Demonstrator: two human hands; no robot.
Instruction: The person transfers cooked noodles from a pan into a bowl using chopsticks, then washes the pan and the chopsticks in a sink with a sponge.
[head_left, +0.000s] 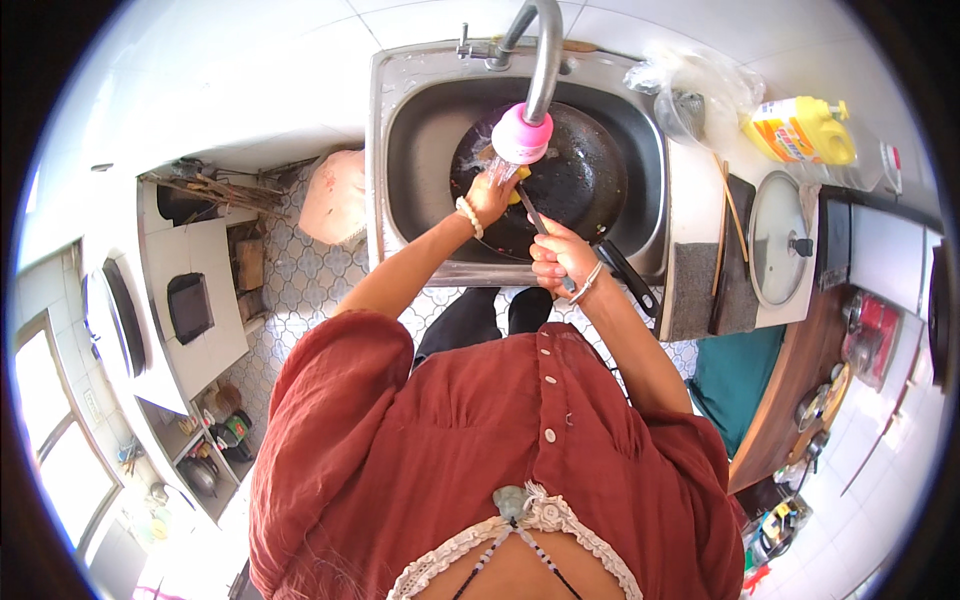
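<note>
Under the running water, my left hand grips a yellow sponge pressed around the shaft of a long-handled cooking utensil. My right hand is closed on the grey handle end of that utensil. Its head is mostly hidden by my left hand and the splash, so its shape is unclear. Below both hands a wet black frying pan lies in the steel sink, its black handle reaching over the front right rim. Water falls from a pink nozzle on the curved metal faucet.
Right of the sink, the counter bears a clear plastic bag, a yellow detergent bottle, wooden chopsticks, a grey cloth and a glass lid. A white tiled stove with firewood stands at left.
</note>
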